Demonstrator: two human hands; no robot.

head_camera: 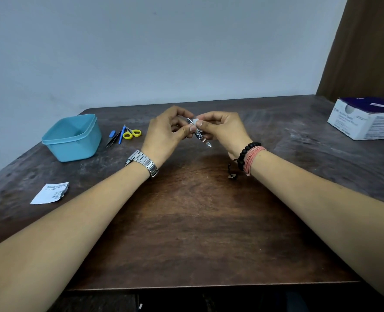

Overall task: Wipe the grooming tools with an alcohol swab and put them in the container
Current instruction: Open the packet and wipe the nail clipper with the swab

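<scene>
I see both hands raised over the middle of the dark wooden counter [186, 221]. My left hand [164, 134] has its fingers curled and pinches a metal nail clipper [197, 132] near its upper end; the clipper slants down toward 5 o'clock, its thin file tip free below the fingers. My right hand [222, 129] pinches a small white swab [195, 121] between thumb and forefinger and presses it against the top of the clipper. A metal watch [142, 163] sits on the left wrist, and a black bead bracelet [246, 154] with pink cord bands on the right.

At about 9 o'clock from the hands stands the light blue container [71, 137], open-topped; I cannot tell whether anything lies inside. Just beside it, between it and the left hand, lie yellow-handled scissors [131, 134], dark tweezers [112, 139] and a blue tool [121, 135], close together on the counter. At 7 o'clock, nearer the counter's left edge, lies a torn white wrapper [50, 192]. At 3 o'clock, far right, rests a white and purple box [364, 118].
</scene>
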